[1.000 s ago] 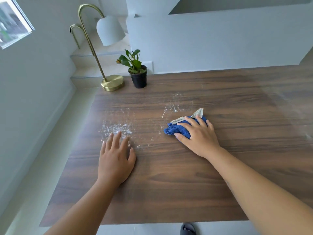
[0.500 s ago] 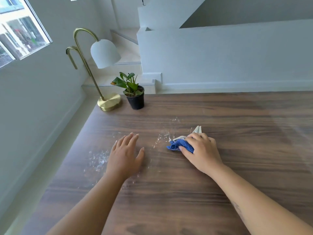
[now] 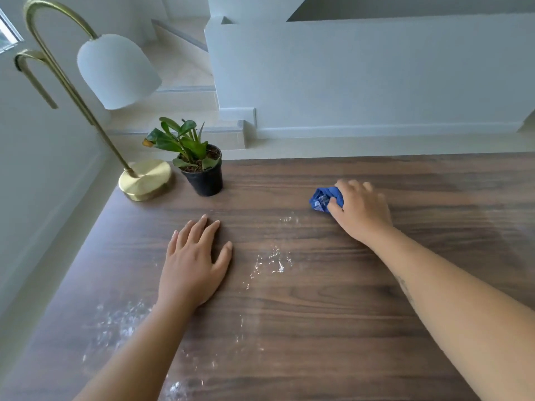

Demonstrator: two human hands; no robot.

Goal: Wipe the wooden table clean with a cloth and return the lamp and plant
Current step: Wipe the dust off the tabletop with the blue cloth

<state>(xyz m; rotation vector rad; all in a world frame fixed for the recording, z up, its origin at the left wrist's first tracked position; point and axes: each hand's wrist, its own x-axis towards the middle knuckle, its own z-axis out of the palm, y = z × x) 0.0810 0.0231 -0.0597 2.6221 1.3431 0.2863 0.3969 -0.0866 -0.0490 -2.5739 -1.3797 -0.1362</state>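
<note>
The wooden table [image 3: 333,314] fills the lower view. White powdery smears [image 3: 272,261] lie in its middle and near its front left. My right hand [image 3: 360,211] presses a bunched blue cloth [image 3: 325,198] onto the far part of the table. My left hand [image 3: 194,261] lies flat on the wood, fingers spread, holding nothing. A brass lamp [image 3: 144,179] with a white shade stands at the far left corner. A small green plant in a black pot [image 3: 202,175] sits just right of the lamp's base.
A pale wall runs along the table's left edge. Beyond the far edge are a white half wall [image 3: 376,76] and stair steps [image 3: 179,70].
My right hand has slid the cloth away from me toward the far edge, past the central smear. The view has moved closer to the lamp and plant. My left hand stays flat.
</note>
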